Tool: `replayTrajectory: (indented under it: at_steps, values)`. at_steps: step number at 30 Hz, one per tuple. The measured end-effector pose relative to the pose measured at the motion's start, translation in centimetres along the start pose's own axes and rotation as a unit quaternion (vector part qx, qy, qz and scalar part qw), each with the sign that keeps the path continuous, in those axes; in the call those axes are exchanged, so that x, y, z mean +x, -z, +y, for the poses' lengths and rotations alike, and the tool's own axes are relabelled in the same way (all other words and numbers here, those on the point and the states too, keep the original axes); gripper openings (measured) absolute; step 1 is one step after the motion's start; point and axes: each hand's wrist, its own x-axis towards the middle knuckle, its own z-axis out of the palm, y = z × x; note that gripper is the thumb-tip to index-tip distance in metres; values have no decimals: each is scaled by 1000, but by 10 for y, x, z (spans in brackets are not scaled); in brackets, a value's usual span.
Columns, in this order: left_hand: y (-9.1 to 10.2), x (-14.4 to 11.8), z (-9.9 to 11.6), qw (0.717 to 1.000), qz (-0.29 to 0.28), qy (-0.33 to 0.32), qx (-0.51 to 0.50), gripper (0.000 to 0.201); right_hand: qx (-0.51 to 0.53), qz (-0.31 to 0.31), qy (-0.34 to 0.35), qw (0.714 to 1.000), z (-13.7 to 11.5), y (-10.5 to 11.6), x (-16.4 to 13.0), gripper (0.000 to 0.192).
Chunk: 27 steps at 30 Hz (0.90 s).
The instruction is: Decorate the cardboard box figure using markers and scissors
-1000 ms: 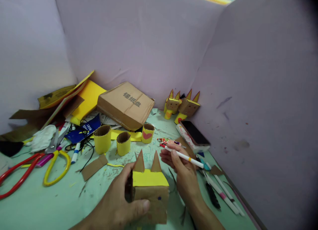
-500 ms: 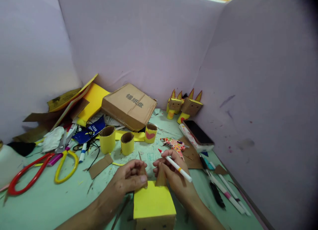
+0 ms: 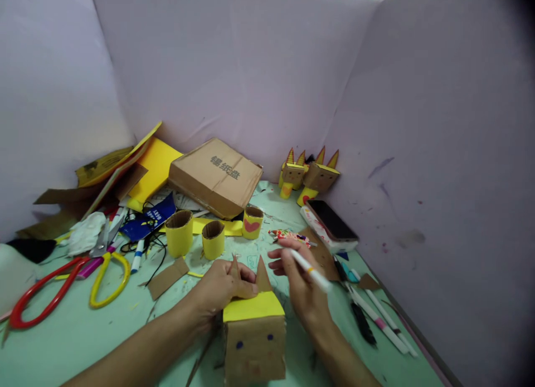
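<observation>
Head view: pen (image 3: pixel 309 270) slants, tip up-left.

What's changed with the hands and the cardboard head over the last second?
The left hand left the box's side and now pinches the left ear. The cardboard head tipped down, then back, its drawn face showing again. The right hand still holds the white marker. The table clutter is unmoved.

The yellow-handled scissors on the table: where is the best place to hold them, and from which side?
Take the yellow-handled scissors by the yellow loop, coming from above on the near side. The loop lies flat and open toward the person, while the blades point away into the markers and clutter.
</observation>
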Motion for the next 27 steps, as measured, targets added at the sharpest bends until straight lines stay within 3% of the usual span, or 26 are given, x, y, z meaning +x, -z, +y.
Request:
replayTrajectory:
  at_steps: [2, 5, 11, 19, 27]
  values:
    - [1, 2, 3, 1000, -13, 4, 6, 11, 46, 48, 5, 998, -5, 10, -1, 33]
    - [-4, 3, 7, 999, -34, 11, 10, 8, 42, 85, 66, 993, -9, 21, -7, 27]
    - [-17, 6, 10, 998, -66, 9, 4, 9, -37, 15, 208, 977, -4, 23, -20, 17]
    - [-18, 2, 9, 994, -105, 18, -16, 19, -120, 1, 205, 971, 3, 21, -25, 23]
    - [-20, -1, 6, 996, -89, 24, -5, 22, -124, -7, 244, 962, -3, 26, -25, 22]
